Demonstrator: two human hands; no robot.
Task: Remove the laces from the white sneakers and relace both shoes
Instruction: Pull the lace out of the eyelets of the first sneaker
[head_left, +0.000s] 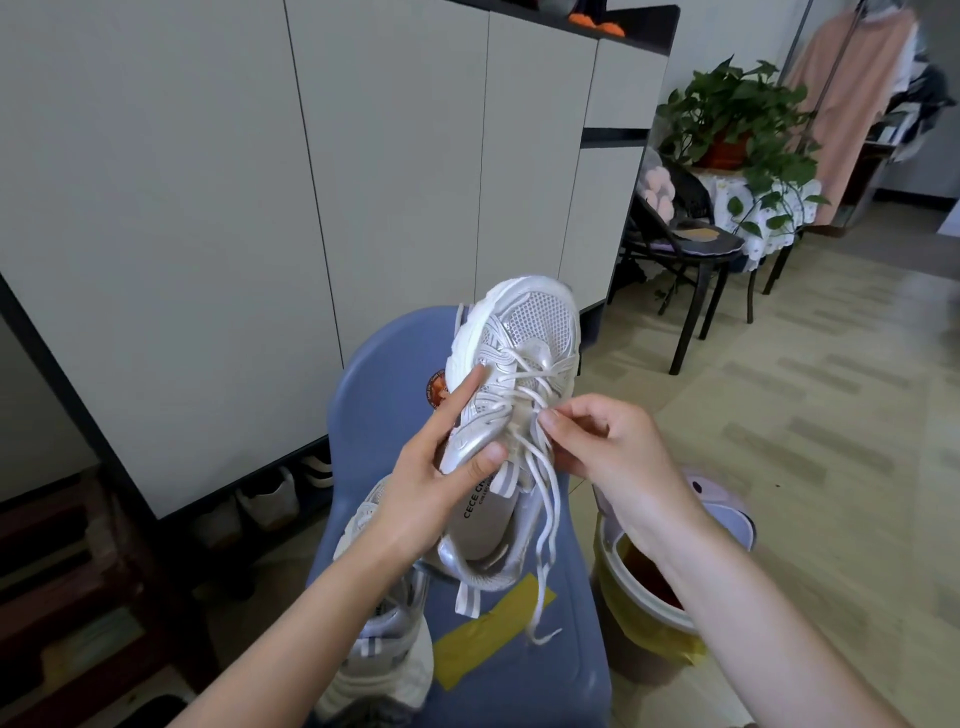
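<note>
A white and silver sneaker (524, 332) is held up over a blue chair (384, 358), toe pointing away from me. My left hand (441, 457) grips its left side, thumb on the collar and forefinger stretched along the upper. My right hand (597, 441) pinches the white lace (545, 499) near the middle eyelets. Loose lace ends hang down to the seat. The second sneaker (384, 649) lies on the seat's front left, partly hidden by my left forearm.
Yellow tape (483, 639) is stuck on the seat. A bin with a yellow liner (639, 613) stands right of the chair. White cabinet doors (260, 208) rise behind. A black chair (680, 244) and a potted plant (732, 114) stand at the back right.
</note>
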